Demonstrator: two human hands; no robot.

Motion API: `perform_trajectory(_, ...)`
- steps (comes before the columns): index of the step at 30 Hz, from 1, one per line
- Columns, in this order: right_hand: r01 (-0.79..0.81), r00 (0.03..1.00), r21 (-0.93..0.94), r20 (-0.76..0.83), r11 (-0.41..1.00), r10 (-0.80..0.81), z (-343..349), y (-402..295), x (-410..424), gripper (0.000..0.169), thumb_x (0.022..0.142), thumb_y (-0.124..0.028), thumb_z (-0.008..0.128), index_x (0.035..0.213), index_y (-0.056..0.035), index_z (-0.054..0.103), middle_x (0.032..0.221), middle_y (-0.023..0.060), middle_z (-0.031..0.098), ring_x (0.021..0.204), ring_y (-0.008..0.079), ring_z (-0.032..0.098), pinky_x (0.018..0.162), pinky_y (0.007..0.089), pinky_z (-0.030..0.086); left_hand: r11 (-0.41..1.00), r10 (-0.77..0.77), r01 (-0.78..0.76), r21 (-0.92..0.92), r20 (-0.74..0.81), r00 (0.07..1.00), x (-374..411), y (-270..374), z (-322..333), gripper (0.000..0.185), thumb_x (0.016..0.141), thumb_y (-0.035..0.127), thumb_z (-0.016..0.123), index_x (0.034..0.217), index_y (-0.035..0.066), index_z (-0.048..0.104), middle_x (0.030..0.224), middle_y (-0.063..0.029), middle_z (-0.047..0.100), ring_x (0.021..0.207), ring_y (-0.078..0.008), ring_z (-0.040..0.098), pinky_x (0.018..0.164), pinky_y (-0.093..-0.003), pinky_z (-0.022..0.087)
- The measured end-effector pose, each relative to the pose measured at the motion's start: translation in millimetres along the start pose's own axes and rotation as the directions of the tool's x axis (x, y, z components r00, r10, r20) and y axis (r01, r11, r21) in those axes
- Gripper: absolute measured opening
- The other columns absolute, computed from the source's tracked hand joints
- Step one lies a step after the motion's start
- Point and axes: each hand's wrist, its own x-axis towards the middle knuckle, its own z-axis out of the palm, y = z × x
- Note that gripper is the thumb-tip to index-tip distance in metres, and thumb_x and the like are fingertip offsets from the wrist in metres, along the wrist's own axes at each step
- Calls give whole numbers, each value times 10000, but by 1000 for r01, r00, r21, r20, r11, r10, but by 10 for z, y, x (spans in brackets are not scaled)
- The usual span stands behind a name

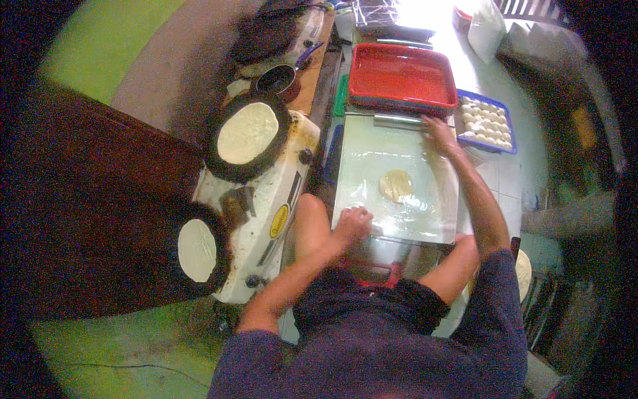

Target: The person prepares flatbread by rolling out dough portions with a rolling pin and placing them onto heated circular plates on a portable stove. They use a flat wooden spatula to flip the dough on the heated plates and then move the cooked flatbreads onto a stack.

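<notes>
A small flattened disc of dough (396,186) lies on a pale, shiny board (359,159) between my knees. My left hand (353,222) rests at the board's near left edge with its fingers curled; anything under them is hidden. At the far right of the board is my right hand (439,135), blurred. Its fingers are at the right end of a metal rod (398,121), which lies across the board's far edge; whether they grip it is unclear.
Left stands a two-burner gas stove (259,219); round flatbreads (247,133) lie on its two dark griddles. A saucepan (277,79) sits beyond. Past the board is a red tray (403,103). To its right, a blue basket (514,134) holds several dough balls (484,119).
</notes>
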Motion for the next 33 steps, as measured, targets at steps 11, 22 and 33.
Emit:
perform_trajectory(11,246,937,-350,-152,904,-314,1009,-1406,-1400,609,837,-301,677,1411,-338,480,1192,150,550,1128,321,530,981,554,358,968,-249,247,47,298,921,137,465,376,221,755,-10,575,962,30,638,1005,-169,627,981,-358,608,840,-499,475)
perform_trajectory(22,-21,944,-304,-319,952,-81,906,-1358,-1195,568,881,-284,652,1409,-350,453,1278,116,514,1213,320,468,1033,612,298,987,-158,155,34,219,963,217,734,211,167,717,-15,592,872,39,624,962,-146,607,999,-335,583,819,-482,467)
perform_trajectory(33,-168,925,-167,-367,972,97,896,-1367,-998,377,920,-370,583,1269,-232,614,1357,148,448,1387,350,303,1111,651,135,984,-175,168,52,194,965,216,687,334,183,701,-9,609,871,48,640,951,-148,608,986,-335,591,817,-490,475)
